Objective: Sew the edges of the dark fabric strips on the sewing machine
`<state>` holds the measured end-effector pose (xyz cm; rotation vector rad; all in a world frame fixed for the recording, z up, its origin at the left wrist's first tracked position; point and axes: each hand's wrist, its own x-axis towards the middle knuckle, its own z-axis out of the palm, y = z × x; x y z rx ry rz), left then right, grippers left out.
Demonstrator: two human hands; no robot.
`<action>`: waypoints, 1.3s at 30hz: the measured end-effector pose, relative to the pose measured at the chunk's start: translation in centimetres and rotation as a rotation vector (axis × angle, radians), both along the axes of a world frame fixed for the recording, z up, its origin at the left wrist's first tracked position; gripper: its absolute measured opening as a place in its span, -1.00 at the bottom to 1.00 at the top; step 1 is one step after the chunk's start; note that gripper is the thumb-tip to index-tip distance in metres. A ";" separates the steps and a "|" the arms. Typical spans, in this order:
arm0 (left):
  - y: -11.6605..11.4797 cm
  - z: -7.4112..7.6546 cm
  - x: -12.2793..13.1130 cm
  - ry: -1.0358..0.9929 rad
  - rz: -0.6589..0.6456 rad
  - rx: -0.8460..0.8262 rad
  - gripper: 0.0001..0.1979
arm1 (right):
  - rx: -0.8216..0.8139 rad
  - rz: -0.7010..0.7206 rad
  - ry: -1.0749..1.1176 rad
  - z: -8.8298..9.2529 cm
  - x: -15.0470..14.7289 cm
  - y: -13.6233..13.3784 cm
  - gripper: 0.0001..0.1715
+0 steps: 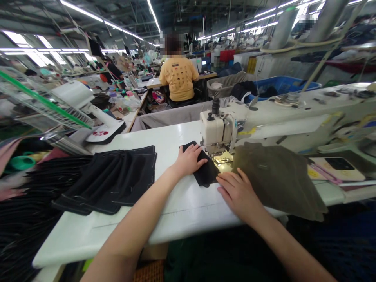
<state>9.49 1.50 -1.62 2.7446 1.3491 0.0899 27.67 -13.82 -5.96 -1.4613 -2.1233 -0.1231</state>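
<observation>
My left hand (190, 158) lies flat, fingers spread, on a small black fabric piece (205, 172) on the white sewing table (176, 203). The piece reaches under the presser foot (222, 156) of the cream sewing machine (264, 117). My right hand (239, 192) rests open on the table at the near edge of the black piece, its fingers pointing left and touching an olive-brown cloth (279, 180) that lies to the right of the needle.
A stack of black stitched fabric pieces (114, 178) lies at the left of the table, more dark cloth (23, 203) beyond it. A white desk fan (88, 105) stands at the back left. A person in a yellow shirt (179, 78) sits ahead, facing away.
</observation>
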 end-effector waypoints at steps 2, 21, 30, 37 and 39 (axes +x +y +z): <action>0.5 -0.2 0.3 -0.025 -0.015 -0.034 -0.51 | -0.006 0.003 0.005 0.0 0.1 0.0 -0.70; -0.2 -1.0 -1.4 -0.046 -0.080 -0.031 -0.34 | 0.041 0.017 -0.033 0.6 -1.2 -1.3 -0.73; -2.3 -0.2 0.6 0.036 0.092 -0.019 -0.01 | 0.041 0.019 -0.052 0.4 -1.5 -1.5 -0.73; -1.9 -0.2 0.6 0.037 0.091 -0.096 0.06 | -0.002 0.031 -0.009 0.2 -1.3 -1.3 -0.71; -1.6 -0.1 0.4 0.030 0.071 -0.104 0.03 | -0.024 0.034 0.037 0.2 -1.0 -1.3 -0.70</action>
